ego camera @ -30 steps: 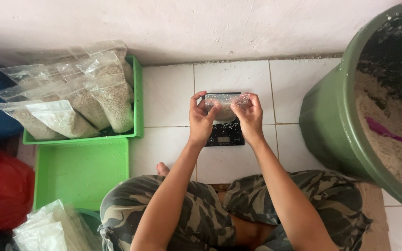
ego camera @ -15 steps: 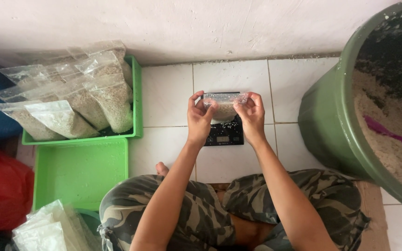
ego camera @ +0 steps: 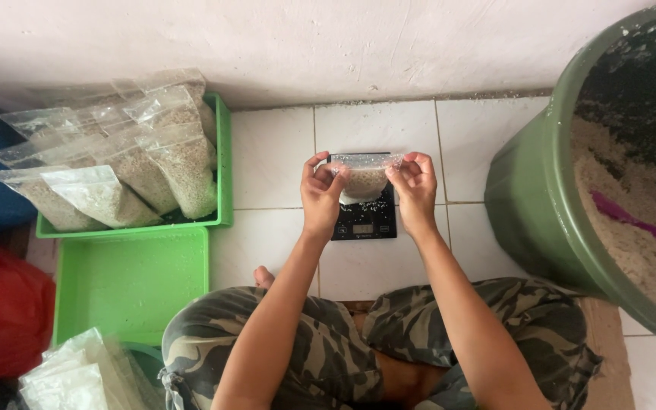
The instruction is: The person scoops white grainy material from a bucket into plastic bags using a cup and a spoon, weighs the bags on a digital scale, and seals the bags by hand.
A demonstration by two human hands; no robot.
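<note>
Clear plastic bag [ego camera: 364,176] of grain is hanging over the black scale [ego camera: 364,222], top edge running left-right, left hand [ego camera: 320,199] and right hand [ego camera: 416,193] fingers pinching opposite corners shut.

Left of hands: green tray [ego camera: 223,159] holding filled clear grain bags [ego camera: 123,163]; nearer, empty green tray [ego camera: 130,285], red bag [ego camera: 1,319], stack of empty plastic bags [ego camera: 77,380]. Right of hands: large green tub [ego camera: 540,205] of grain, purple scoop [ego camera: 635,224] inside.
</note>
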